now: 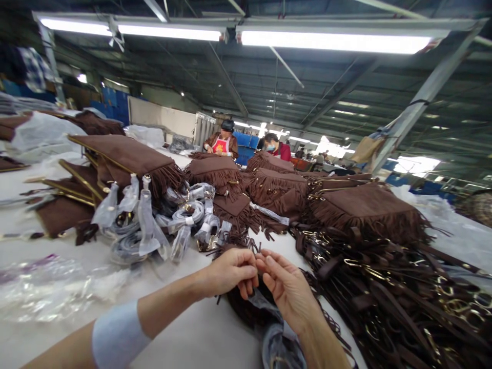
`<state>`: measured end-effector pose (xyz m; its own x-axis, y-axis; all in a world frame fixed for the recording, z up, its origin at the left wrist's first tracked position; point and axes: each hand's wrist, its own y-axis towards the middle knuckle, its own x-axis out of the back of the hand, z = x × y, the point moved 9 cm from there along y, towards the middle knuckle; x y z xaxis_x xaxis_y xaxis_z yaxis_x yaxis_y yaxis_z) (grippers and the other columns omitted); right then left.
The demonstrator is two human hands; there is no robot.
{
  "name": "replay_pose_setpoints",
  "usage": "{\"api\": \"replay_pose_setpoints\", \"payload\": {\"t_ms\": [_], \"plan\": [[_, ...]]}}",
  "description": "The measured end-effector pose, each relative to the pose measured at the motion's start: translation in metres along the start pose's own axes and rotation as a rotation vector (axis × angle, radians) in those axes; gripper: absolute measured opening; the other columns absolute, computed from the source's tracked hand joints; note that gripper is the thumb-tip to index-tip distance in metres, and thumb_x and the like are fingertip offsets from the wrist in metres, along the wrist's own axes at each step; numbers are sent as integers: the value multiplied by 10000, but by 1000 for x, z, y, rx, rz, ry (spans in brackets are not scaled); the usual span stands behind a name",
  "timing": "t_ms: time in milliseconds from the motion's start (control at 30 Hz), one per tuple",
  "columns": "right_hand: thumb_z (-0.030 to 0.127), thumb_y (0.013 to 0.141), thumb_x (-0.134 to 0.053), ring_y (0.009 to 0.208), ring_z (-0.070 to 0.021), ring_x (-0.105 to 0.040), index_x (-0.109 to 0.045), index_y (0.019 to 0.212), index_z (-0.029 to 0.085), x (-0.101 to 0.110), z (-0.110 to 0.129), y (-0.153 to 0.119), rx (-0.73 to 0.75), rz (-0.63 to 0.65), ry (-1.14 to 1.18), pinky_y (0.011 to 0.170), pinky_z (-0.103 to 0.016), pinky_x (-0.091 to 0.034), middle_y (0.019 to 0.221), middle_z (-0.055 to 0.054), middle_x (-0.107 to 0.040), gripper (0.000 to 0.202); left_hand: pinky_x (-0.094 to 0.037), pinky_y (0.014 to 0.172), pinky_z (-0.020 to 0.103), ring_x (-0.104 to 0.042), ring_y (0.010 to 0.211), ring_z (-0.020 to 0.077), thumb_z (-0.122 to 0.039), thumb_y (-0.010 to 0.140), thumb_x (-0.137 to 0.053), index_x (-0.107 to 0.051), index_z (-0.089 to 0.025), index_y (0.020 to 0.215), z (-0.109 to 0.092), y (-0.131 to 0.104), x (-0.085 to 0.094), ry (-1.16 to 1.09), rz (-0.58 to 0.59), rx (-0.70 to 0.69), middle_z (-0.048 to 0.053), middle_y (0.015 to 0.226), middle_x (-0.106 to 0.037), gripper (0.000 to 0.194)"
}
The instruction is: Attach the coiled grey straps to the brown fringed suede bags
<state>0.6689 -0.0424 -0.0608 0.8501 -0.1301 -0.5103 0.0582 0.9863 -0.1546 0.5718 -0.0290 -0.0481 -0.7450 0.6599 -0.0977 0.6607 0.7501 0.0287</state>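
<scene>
My left hand and my right hand meet fingertip to fingertip, both closed in a pinch. Thin dark brown strips stick up from between the fingers; their lower ends are hidden. Under the hands lies a dark brown fringed bag, mostly covered by them. Beside my right wrist, a coiled strap in clear plastic wrap rests on the bag or the table; I cannot tell which.
Plastic-wrapped straps and stacked brown bags stand ahead on the left. More fringed bags and a heap of dark straps with gold hardware fill the right. Clear plastic bags lie left on the white table. Two people sit beyond.
</scene>
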Motion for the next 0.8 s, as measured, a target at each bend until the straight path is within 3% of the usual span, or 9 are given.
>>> {"api": "replay_pose_setpoints", "payload": {"t_ms": [133,267,400,567,800], "plan": [[273,519,-931,656,-101,-704,-713,842,168,3,-3,2,47,-5,17,598,-129,-585,771,-21,-753,403,-449,392,153,-537,445,69,-304,718,-580,-496,-154,762,-1,-1,0,38,9,19,-37,557,-580,177],[272,558,-916,641,-105,-704,-669,875,198,2,-5,2,59,21,-3,597,-151,-592,786,-21,-757,409,-389,333,143,-584,462,104,-334,734,-548,-483,-167,792,-4,-1,11,59,-60,8,-29,578,-593,188],[324,581,-901,589,-93,-681,-637,742,180,2,-5,3,84,43,-65,558,-146,-579,735,-4,-738,342,-388,351,155,-506,400,74,-307,704,-564,-527,-154,784,-2,0,20,74,-128,6,-53,538,-549,177],[418,656,-841,574,-102,-658,-666,859,172,1,-2,3,179,56,-271,536,-174,-570,724,-12,-721,364,-342,392,174,-435,397,61,-291,711,-575,-577,-136,744,1,2,29,118,-190,-20,-55,525,-519,159],[476,707,-783,612,-136,-664,-680,792,168,-1,-5,2,220,97,-406,577,-236,-585,746,-31,-712,336,-321,509,182,-441,570,85,-182,750,-517,-617,-128,682,-20,-5,32,464,-261,-199,-25,613,-550,132]]}}
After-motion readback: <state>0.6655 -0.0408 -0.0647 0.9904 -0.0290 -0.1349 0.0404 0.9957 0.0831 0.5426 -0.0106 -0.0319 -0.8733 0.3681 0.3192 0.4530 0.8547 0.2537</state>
